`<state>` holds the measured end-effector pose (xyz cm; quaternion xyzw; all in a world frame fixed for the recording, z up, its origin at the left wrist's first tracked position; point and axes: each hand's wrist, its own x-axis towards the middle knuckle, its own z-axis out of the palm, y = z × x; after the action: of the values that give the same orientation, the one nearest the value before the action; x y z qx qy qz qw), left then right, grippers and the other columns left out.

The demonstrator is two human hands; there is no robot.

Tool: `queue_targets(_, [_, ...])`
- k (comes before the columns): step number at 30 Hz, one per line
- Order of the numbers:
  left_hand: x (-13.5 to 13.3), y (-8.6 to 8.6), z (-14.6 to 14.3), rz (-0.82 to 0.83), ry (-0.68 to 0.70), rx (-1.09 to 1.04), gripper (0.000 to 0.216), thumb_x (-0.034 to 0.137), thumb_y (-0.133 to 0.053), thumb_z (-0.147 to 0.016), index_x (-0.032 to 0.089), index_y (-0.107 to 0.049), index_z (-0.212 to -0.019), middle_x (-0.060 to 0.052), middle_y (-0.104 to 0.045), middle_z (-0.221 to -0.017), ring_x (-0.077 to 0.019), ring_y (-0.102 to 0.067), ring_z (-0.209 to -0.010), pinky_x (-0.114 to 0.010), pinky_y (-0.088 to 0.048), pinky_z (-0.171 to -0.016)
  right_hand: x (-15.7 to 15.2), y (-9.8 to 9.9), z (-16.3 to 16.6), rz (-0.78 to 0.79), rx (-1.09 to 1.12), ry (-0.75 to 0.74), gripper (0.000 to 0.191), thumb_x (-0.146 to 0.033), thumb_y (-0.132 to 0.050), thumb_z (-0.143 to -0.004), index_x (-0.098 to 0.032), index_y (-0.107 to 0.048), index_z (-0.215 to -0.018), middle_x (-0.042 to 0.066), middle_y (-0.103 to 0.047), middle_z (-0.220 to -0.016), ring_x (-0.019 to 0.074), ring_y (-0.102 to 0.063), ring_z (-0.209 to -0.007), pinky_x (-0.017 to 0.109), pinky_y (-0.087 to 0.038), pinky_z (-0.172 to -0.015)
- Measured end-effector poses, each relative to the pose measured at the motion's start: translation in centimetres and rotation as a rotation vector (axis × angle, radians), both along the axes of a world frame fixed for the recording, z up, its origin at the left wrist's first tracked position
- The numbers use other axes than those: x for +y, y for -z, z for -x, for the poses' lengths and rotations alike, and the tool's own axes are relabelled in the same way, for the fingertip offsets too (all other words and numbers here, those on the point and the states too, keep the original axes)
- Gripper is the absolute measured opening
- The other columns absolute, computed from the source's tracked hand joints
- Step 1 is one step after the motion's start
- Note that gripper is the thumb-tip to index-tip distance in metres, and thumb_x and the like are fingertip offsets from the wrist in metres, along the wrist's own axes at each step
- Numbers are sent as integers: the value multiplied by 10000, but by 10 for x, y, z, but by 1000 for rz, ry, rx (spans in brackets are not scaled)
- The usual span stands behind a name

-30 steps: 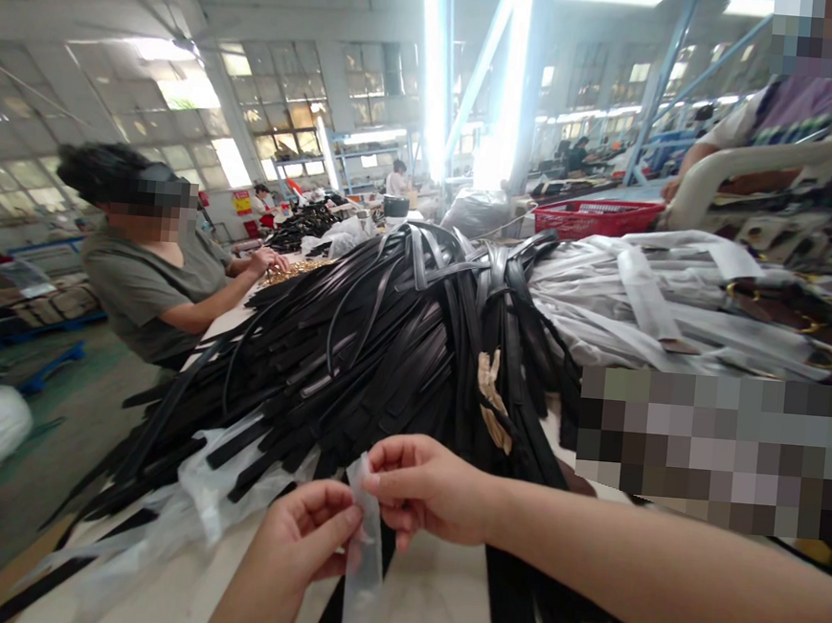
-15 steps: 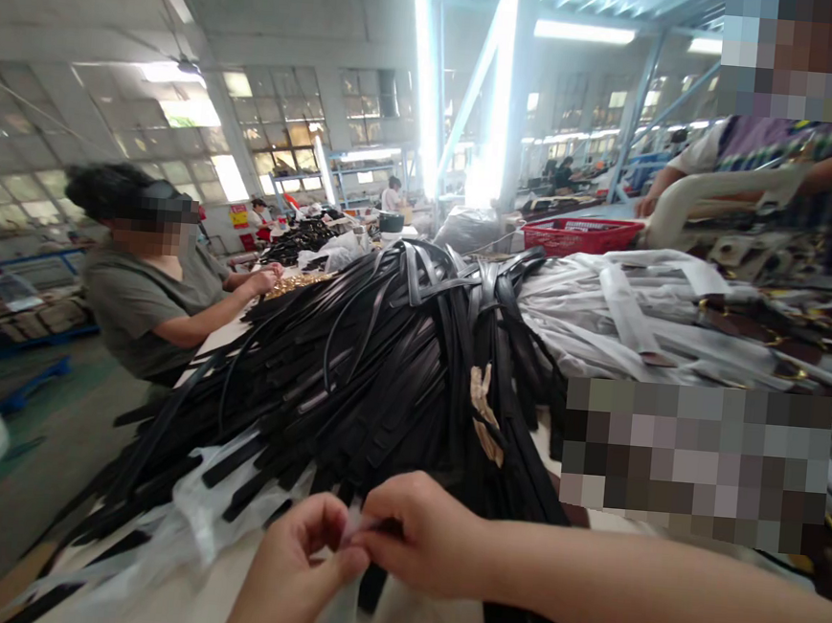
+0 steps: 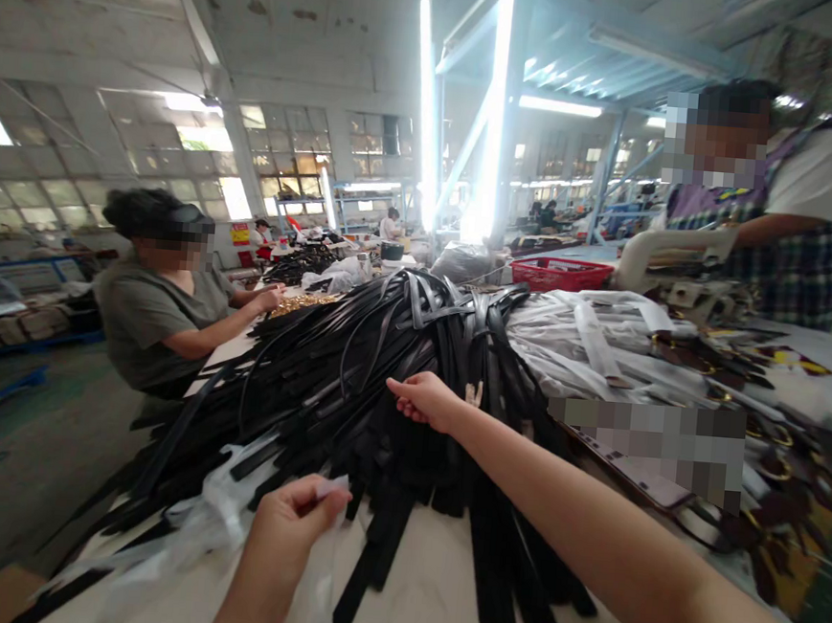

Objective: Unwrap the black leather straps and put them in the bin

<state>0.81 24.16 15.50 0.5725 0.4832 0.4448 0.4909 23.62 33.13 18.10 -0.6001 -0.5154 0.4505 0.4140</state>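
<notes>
At the left of the frame, a person in a grey-green top stands on the far side of the surface, arms bent toward a heap of gold-coloured pieces. Below, toward the lower left, crumpled clear plastic sheeting lies on the surface, close against the ends of some black straps.

Just right of that sheeting, in the lower middle, the left hand pinches the upper end of a clear plastic strip between thumb and fingers; the rest of the strip hangs down below the grip, blurred and pale against the surface. The black straps spread in a large tangled pile across the centre, many of their flat ends fanning toward the bottom of the frame.

Near the middle, the right hand is stretched out over the pile, thumb pointing left and fingers curled; whether it grips a strap cannot be told. A tan scrap shows just behind that wrist.

Farther right, behind the pile, stands a red basket, with white-wrapped straps heaped in front of it. At the upper right, a person in a purple and plaid garment stands behind a cream-coloured machine.
</notes>
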Motion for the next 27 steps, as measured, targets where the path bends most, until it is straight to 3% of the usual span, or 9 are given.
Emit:
queue_targets(3, [0, -2, 3, 56, 0, -47, 339, 448, -821, -558, 134, -722, -637, -33, -651, -638, -178, -543, -639, -260, -405, -626, -15, -5, 13, 71, 44, -84, 424, -403, -684, -807, -177, -426, -559, -68, -443, -416, 25, -338, -344, 137, -242, -326])
queue_targets(7, [4, -8, 10, 74, -59, -66, 346, 452, -828, -540, 138, -703, -616, -6, -614, -563, -149, -496, -554, -247, -382, -559, -65, -10, 33, 195, 39, -381, 291, -236, -757, -653, -143, -524, -506, -15, -546, -419, 58, -423, -334, 162, -289, -314])
queue_targets(10, [6, -10, 15, 85, -118, -87, 369, 459, -842, -508, 137, -680, -586, 27, -549, -499, -116, -430, -499, -224, -330, -511, -87, -4, 32, 118, 122, -528, 213, -265, -675, -666, -146, -548, -543, -37, -540, -417, 55, -421, -327, 159, -312, -326])
queue_targets(16, [2, 1, 6, 175, -38, -81, 401, 486, -826, -563, 146, -614, -574, 24, -536, -541, -110, -419, -521, -219, -322, -511, -74, 19, 13, -139, 400, -475, 140, -216, -609, -673, -126, -642, -774, -26, -613, -557, 63, -503, -410, 156, -368, -383])
queue_targets(20, [-2, 2, -1, 161, 38, -4, 402, 477, -798, -617, 150, -569, -568, 27, -491, -564, -116, -398, -566, -226, -317, -545, -76, 26, 20, 10, 502, -486, 155, -179, -598, -648, -131, -618, -794, 20, -690, -696, 56, -497, -379, 155, -347, -346])
queue_targets(22, [-2, -1, -2, 116, 59, 52, 390, 452, -782, -639, 156, -543, -551, 30, -469, -569, -121, -385, -584, -231, -311, -565, -79, 24, 22, 25, 507, -504, 189, -228, -660, -666, -122, -633, -821, 18, -673, -661, 74, -538, -416, 165, -395, -380])
queue_targets(27, [-2, -7, -2, 5, 17, 279, 344, 426, -720, -667, 173, -528, -533, 28, -448, -561, -142, -384, -587, -246, -294, -570, -84, 15, 15, -203, 608, -420, 350, -421, -747, -731, -112, -663, -874, -4, -611, -553, 108, -588, -496, 206, -477, -474])
